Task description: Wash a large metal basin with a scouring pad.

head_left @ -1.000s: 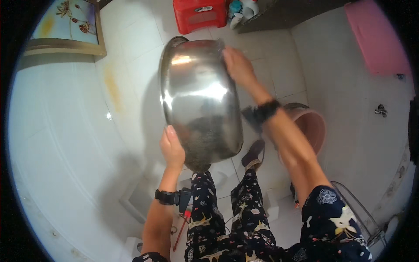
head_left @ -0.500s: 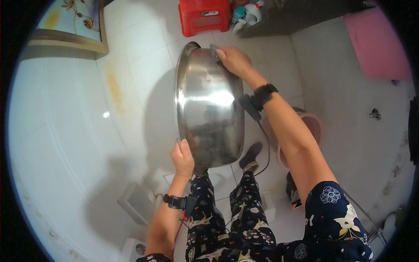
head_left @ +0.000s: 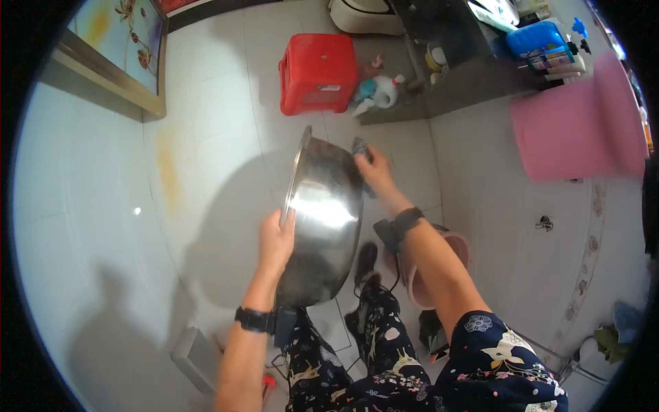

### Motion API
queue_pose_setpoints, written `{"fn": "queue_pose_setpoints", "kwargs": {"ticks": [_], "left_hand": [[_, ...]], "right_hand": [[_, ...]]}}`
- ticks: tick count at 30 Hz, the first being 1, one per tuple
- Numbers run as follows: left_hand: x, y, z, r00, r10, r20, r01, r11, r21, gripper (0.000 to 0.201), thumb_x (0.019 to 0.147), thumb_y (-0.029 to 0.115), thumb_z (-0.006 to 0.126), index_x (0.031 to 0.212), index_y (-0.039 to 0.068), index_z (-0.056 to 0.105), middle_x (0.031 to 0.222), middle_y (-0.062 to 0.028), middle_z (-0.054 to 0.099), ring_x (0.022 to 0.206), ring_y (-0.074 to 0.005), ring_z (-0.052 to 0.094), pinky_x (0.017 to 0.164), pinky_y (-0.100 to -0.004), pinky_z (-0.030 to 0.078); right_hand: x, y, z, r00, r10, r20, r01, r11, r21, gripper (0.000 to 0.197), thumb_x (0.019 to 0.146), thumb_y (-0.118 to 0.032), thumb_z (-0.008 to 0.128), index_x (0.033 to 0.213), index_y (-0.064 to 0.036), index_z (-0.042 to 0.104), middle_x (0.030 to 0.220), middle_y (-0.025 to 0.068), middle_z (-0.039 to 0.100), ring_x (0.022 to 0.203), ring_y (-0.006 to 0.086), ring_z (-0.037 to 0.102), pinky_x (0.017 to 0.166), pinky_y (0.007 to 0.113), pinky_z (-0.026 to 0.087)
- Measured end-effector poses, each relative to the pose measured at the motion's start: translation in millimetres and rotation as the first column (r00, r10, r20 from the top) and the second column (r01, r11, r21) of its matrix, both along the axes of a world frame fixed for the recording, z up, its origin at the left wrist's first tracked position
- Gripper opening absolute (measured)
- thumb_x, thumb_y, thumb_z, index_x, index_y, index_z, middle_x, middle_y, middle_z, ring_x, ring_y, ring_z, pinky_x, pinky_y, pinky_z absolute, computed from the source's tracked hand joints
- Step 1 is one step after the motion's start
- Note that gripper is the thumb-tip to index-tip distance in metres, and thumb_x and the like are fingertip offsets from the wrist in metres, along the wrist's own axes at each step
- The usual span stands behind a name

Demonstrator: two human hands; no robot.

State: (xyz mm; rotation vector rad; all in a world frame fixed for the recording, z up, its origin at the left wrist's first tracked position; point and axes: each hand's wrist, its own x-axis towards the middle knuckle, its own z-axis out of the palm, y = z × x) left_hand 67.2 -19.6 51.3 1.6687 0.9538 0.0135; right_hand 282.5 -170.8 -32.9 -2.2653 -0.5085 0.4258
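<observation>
A large, shiny steel basin [head_left: 322, 213] is held tipped on its side in front of my legs, its rim to the left and its rounded outer wall to the right. My left hand [head_left: 276, 242] is closed round the rim about midway along; the fingers inside the basin are hidden. At the far right part of the wall, my right hand [head_left: 376, 177] grips a grey scouring pad [head_left: 361, 148], which appears to touch the metal. Black bands with small boxes circle both wrists.
Ahead on the tiled floor stands a red plastic stool [head_left: 319, 74], beside a white bottle [head_left: 386, 93]. A dark counter [head_left: 453, 89] carries bottles at the far right, near a pink tub [head_left: 559, 130]. A pink bucket [head_left: 456, 250] stands right of my legs.
The view has tilted forward, showing more of the counter. My left hand now grips the rim nearer its middle instead of its near end. My right hand still holds the scouring pad against the far wall.
</observation>
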Motion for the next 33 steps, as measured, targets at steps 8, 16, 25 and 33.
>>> {"fn": "queue_pose_setpoints", "kwargs": {"ticks": [8,16,25,33], "left_hand": [[-22.6,17.2,-2.2,0.995,0.095,0.000,-0.090,0.944,0.317,0.037,0.089,0.027,0.054,0.102,-0.008,0.057,0.083,-0.0189,0.063,0.072,-0.0207,0.055,0.073,-0.0316,0.045],[-55.8,76.9,-24.9,0.963,0.188,-0.191,-0.133,0.954,0.268,0.029,0.092,0.026,0.053,0.087,-0.002,0.056,0.068,0.0016,0.047,0.058,-0.0065,0.036,0.050,-0.0214,0.029],[-44.9,80.2,-37.2,0.946,0.303,-0.115,-0.261,0.923,0.283,0.024,0.092,0.023,0.053,0.090,0.000,0.059,0.074,0.0042,0.051,0.069,-0.0059,0.041,0.061,-0.0221,0.035],[-46.4,78.4,-36.2,0.916,0.395,-0.077,-0.378,0.910,0.170,0.025,0.092,0.026,0.054,0.082,0.002,0.058,0.075,0.0044,0.052,0.067,-0.0065,0.042,0.061,-0.0215,0.035]], "right_hand": [[120.5,-31.8,-51.3,0.583,0.006,-0.812,0.599,0.672,0.435,0.035,0.087,-0.024,0.054,0.117,-0.0065,0.048,0.095,0.0114,0.058,0.086,0.0253,0.060,0.071,0.038,0.052],[206.5,-16.3,-115.3,0.255,0.116,-0.960,0.857,0.434,0.280,0.043,0.092,-0.035,0.041,0.115,0.0004,0.049,0.108,0.0136,0.058,0.095,0.0275,0.059,0.082,0.044,0.050],[216.9,-10.6,-130.6,0.286,0.178,-0.942,0.867,0.370,0.334,0.042,0.087,-0.034,0.048,0.117,-0.0051,0.049,0.112,0.0137,0.056,0.104,0.0322,0.054,0.090,0.046,0.044],[218.8,-7.0,-124.7,0.307,-0.012,-0.952,0.807,0.533,0.253,0.030,0.089,-0.016,0.051,0.117,-0.0053,0.048,0.108,0.0093,0.056,0.103,0.0231,0.054,0.095,0.036,0.042]]}}
